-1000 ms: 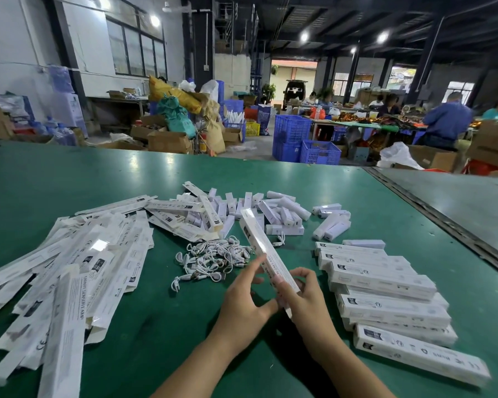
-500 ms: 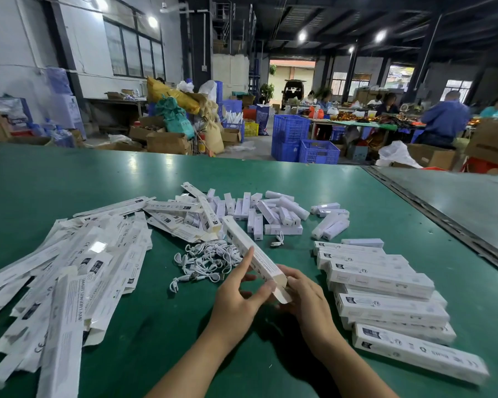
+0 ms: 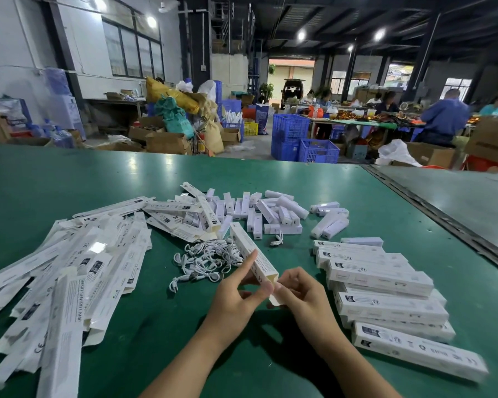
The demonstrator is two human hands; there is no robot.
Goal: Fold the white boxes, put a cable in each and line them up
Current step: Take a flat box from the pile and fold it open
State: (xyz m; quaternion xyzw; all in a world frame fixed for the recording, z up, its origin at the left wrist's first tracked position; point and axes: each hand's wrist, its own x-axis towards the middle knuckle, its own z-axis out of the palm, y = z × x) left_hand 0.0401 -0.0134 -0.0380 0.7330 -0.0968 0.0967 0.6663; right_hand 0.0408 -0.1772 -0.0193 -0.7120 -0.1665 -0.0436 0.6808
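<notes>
**One white box [image 3: 249, 249], open end at the right hand [image 3: 302, 294]**

It is held just above the green table [image 3: 270, 179], near the front edge, its long axis running from the hands away and leftward over the cable pile [image 3: 207, 259]. The left hand [image 3: 236, 297] pinches its side near the close end, forefinger laid along it. The right hand, nearer the opening, nips the loose end flap [image 3: 275, 298]. The box is long, slim and printed, tan inside its gaping end. Flat blanks [image 3: 69, 268] lie left; finished boxes [image 3: 380, 285] sit in a row right.
</notes>
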